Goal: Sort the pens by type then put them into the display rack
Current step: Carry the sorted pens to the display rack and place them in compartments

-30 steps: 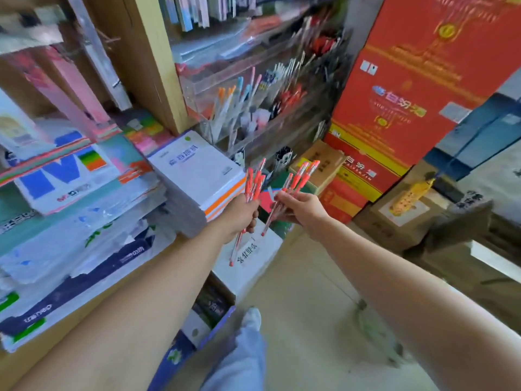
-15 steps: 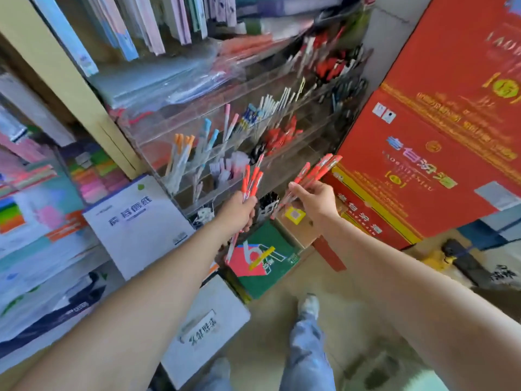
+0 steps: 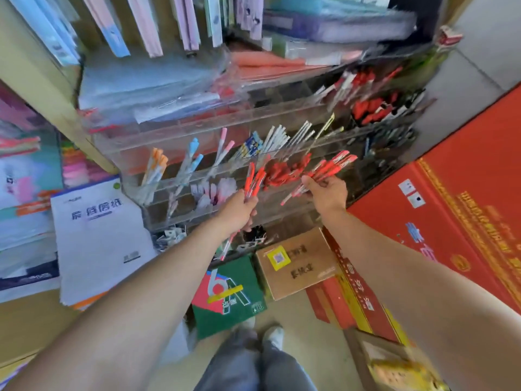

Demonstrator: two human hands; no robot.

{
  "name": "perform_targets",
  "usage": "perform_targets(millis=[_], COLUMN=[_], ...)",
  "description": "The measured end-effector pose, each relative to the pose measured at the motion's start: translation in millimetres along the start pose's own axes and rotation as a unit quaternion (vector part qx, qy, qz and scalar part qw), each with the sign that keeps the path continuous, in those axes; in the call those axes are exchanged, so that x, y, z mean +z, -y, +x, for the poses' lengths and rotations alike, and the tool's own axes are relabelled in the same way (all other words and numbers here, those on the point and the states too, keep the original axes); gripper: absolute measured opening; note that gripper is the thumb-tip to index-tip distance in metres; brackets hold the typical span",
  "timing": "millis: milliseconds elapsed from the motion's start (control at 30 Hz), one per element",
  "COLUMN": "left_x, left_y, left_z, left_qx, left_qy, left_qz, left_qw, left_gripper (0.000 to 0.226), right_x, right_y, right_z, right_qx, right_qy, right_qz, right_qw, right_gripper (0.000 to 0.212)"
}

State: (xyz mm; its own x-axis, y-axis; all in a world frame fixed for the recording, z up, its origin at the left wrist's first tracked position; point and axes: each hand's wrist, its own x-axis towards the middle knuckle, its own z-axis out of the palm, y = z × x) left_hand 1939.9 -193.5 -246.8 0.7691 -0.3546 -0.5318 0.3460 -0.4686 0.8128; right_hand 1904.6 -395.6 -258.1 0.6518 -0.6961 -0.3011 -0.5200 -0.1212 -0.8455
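Observation:
A clear acrylic display rack with tiered compartments stands against the shelves. It holds orange-capped, blue-capped, pink-capped and white pens, and a compartment of red pens in the middle. My left hand grips a bundle of red-capped pens, caps pointing up at the rack's front. My right hand grips a second bundle of red-capped pens, caps angled up and right, just right of the red-pen compartment.
A white paper pack lies at the left. A green box and a brown carton sit on the floor below the rack. Large red cartons stand at the right. My shoes are on the floor.
The view has turned towards the rack and both hands have moved forward and up with their pen bundles, now close to the red-pen compartment.

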Motion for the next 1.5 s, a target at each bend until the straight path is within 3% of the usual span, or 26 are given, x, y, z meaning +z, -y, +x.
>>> perform_targets(millis=[300, 500, 767, 1000, 1167, 1333, 1500], left_x=[16, 32, 47, 51, 49, 49, 49], left_y=[-22, -34, -34, -33, -31, -29, -31], left_z=[40, 62, 77, 78, 77, 79, 79], left_qx=[0.012, -0.011, -0.062, -0.049, -0.039, -0.036, -0.033], left_qy=[0.064, 0.064, 0.045, 0.075, 0.08, 0.082, 0.083], left_qz=[0.003, -0.013, -0.064, -0.066, -0.074, -0.063, -0.053], left_qw=[0.998, 0.998, 0.995, 0.994, 0.993, 0.994, 0.995], left_gripper=[0.022, 0.016, 0.031, 0.026, 0.028, 0.027, 0.021], right_x=[-11, -23, -10, 4, 17, 12, 6], right_y=[12, 34, 3, -9, -63, -31, -36], right_z=[66, 104, 147, 160, 209, 177, 178], right_qx=[-0.044, -0.063, -0.03, -0.002, 0.023, 0.03, 0.053], right_qy=[-0.056, -0.086, -0.035, 0.029, 0.091, 0.091, 0.081], right_qz=[-0.026, -0.061, -0.095, -0.071, -0.101, -0.07, -0.027], right_qw=[0.997, 0.992, 0.994, 0.997, 0.99, 0.993, 0.995], right_gripper=[0.024, 0.023, 0.028, 0.024, 0.018, 0.015, 0.025])
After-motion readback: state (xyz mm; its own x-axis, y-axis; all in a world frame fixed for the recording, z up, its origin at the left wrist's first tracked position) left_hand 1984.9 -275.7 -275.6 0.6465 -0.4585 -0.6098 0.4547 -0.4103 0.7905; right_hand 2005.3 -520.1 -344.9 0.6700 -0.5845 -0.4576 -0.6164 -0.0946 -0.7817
